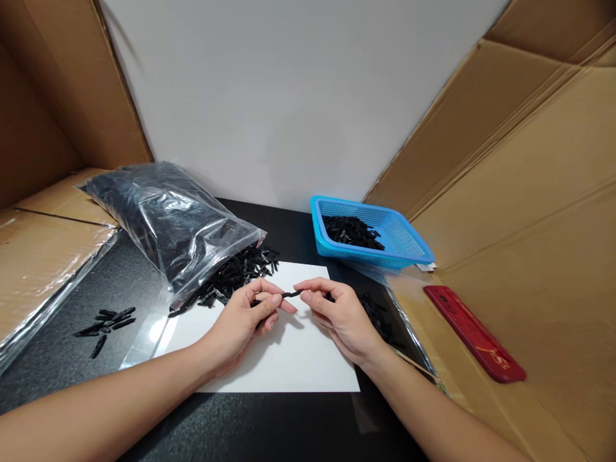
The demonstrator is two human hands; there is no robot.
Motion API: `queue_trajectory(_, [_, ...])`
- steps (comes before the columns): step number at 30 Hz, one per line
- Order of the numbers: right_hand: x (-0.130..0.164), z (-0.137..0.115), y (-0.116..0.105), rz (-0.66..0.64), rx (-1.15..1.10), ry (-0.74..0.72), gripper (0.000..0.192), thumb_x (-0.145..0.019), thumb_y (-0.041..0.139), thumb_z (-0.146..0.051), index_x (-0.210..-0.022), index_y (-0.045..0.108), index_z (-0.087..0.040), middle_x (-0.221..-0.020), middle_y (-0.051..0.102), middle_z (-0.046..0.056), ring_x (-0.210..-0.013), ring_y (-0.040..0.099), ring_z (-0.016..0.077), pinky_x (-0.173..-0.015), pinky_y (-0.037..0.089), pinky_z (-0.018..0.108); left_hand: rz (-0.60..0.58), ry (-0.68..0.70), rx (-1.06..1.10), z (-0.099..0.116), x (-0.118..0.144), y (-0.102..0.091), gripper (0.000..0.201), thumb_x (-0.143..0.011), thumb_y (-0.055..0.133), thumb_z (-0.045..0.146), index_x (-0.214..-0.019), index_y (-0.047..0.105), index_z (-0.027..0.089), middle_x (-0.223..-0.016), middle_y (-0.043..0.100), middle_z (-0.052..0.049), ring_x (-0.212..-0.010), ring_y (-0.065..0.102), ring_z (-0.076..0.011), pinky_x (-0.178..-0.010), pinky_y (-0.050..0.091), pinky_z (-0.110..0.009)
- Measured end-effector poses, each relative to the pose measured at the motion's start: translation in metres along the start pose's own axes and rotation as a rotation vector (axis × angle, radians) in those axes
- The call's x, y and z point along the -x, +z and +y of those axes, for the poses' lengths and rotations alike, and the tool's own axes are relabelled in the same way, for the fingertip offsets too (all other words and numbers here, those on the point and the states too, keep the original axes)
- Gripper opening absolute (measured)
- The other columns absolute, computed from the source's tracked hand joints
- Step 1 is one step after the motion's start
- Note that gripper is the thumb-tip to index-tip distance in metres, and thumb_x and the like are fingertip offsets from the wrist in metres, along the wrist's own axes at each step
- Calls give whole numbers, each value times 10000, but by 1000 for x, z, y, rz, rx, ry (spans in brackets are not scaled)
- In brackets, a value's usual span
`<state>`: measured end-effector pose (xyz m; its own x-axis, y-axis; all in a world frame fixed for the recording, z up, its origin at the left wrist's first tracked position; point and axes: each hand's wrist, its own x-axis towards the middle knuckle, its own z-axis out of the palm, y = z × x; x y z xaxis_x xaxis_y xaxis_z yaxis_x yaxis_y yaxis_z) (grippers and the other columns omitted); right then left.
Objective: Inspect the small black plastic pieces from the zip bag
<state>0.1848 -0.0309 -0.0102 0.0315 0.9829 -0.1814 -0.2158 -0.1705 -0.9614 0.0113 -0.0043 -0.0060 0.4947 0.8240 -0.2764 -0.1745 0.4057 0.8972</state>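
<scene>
Both hands meet over a white sheet (pixel 289 359) on the dark table (pixel 250 423). The left hand (pixel 245 317) has its fingers curled in, thumb and forefinger pinching one end of a small black part (pixel 291 294). The right hand (pixel 337 314) is curled too, its thumb and forefinger closed on the other end of the same part, so the part spans the gap between the two hands, just above the sheet. More black pieces seem tucked under the right hand's fingers, though how many cannot be told.

Behind the left hand, a clear bag (pixel 168 218) lies on its side, with loose parts (pixel 240 269) spilling onto the sheet. A blue basket (pixel 409 240) with more parts stands behind the right hand. A few parts (pixel 108 321) lie apart at far left, and a red strip (pixel 474 333) rests on cardboard (pixel 539 269) at right.
</scene>
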Motion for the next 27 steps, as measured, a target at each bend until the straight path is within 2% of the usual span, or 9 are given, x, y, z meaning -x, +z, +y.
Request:
queue_trajectory(3, [0, -1, 1, -9, -43, 14, 265, -673, 814, -323, -857, 731, -150, -549, 354, -96, -400, 218, 16, -392, 91, 198, 2, -8, 20, 1, 0, 0, 168, -854, 649, 295, -856, 545, 163, -686, 668, -1, -485, 345, -59, -477, 177, -213])
queue_trajectory(6, [0, -1, 0, -51, -153, 47, 194, -733, 743, -338, -754, 644, -173, -541, 457, -74, -393, 273, 26, -385, 120, 183, -9, -3, 31, -1, 0, -1, 185, -847, 658, 308, -877, 539, 168, -801, 717, -44, -490, 366, -59, -479, 190, -216])
queue_trajectory(10, [1, -1, 1, -131, -222, 121, 299, -813, 620, -411, -652, 543, -171, -566, 558, -28, -385, 285, 34, -364, 96, 174, -32, 14, -3, -4, 0, -2, 169, -842, 664, 299, -858, 550, 175, -689, 684, -7, -482, 337, -63, -479, 189, -220])
queue_trajectory(14, [1, 4, 4, -120, -75, 167, 331, -801, 691, -457, -698, 556, -173, -494, 499, -74, -344, 232, 16, -349, 91, 171, -49, 21, -49, -5, -1, -3, 170, -833, 668, 309, -870, 569, 176, -703, 682, -7, -490, 352, -62, -484, 190, -219])
queue_trajectory(19, [0, 6, 5, -66, -21, 110, 347, -724, 773, -442, -676, 566, -168, -472, 462, -92, -343, 224, 9, -351, 103, 177, -36, -1, -37, -1, 1, -1, 141, -827, 659, 271, -865, 571, 166, -749, 687, -16, -518, 398, -62, -495, 225, -205])
queue_trajectory(21, [-1, 5, 4, -35, -21, 88, 348, -703, 787, -442, -675, 578, -164, -478, 468, -87, -351, 230, 11, -359, 109, 180, -31, -33, 12, 0, 2, -1, 88, -825, 617, 202, -892, 573, 167, -758, 683, -14, -520, 402, -61, -490, 229, -199])
queue_trajectory(24, [0, 4, 3, -10, 1, 54, 331, -701, 787, -440, -694, 616, -158, -488, 469, -79, -363, 238, 19, -371, 112, 189, -73, -104, 118, 1, 3, -2, 234, -747, 546, 66, -956, 588, 160, -810, 682, -21, -505, 398, -50, -478, 219, -194])
queue_trajectory(27, [1, 3, 3, 1, 60, -4, 297, -721, 779, -421, -720, 658, -150, -499, 458, -73, -381, 255, 32, -383, 130, 203, -114, -133, 163, 0, 3, -2, 303, -721, 563, 35, -997, 600, 153, -872, 689, -40, -499, 405, -39, -479, 224, -193])
